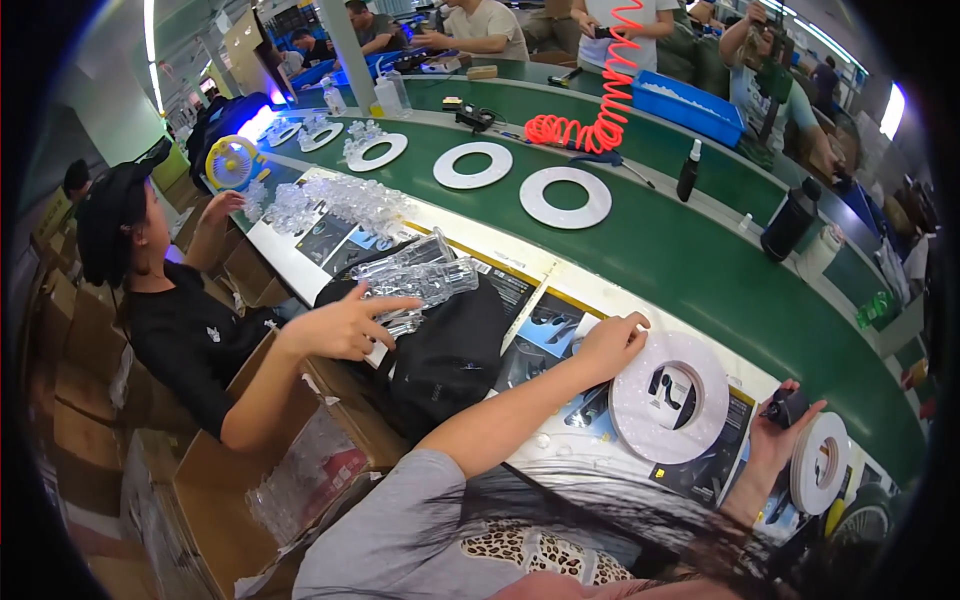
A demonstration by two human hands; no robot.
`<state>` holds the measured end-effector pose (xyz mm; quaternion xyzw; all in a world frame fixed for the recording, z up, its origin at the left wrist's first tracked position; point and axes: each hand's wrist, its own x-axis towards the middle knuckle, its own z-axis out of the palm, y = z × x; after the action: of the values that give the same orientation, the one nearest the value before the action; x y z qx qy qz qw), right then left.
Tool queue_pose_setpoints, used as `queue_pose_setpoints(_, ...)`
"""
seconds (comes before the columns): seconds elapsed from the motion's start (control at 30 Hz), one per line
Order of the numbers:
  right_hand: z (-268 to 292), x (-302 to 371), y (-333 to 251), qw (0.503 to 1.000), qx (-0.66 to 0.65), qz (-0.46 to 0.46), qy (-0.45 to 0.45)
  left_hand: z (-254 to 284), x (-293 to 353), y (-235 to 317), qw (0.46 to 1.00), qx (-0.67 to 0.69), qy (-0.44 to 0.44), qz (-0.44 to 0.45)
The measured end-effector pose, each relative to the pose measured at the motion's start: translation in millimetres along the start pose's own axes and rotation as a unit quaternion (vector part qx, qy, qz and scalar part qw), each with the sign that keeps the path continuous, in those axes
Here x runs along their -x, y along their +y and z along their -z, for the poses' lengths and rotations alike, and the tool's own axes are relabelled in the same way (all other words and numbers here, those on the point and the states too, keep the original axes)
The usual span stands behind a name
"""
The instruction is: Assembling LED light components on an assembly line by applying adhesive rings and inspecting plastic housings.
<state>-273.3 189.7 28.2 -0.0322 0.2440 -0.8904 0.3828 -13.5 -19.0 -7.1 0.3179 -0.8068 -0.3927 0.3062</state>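
Note:
My left hand (612, 347) reaches across the table, its bent fingers closed at the upper left rim of a white flat ring (630, 425). That ring tops a thick stack, and printed sheets show through its hole. Farther right, my right hand (768, 440) is wrapped round a small black rounded part (786, 407), held above the table between the two ring stacks. A second stack of white rings (802, 478) lies beside the right wrist. Dark hair strands cover part of the view near my chest.
A co-worker's hand (345, 325) hovers by clear plastic pieces (425, 280) on a black bag (450, 370). Single white rings (537, 207) lie on the green conveyor (690, 270). Beyond are a red coiled hose (570, 130), a blue bin (690, 108) and a black bottle (790, 222). An open carton (225, 490) stands left.

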Motion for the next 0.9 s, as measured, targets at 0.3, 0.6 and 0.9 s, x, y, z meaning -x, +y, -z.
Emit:
queue_pose_setpoints(0.3,-14,4,13,0.999,0.027,0.003,0.031,3,-2,-3,1.000,-0.006,-0.005,0.014)
queue_pose_setpoints(0.6,-14,14,2,0.999,0.033,-0.020,-0.033,-6,-4,1,1.000,-0.005,-0.029,0.009)
queue_pose_setpoints(0.9,-34,14,20,0.997,0.000,0.033,-0.071,11,-1,-7,0.999,0.000,-0.021,0.043)
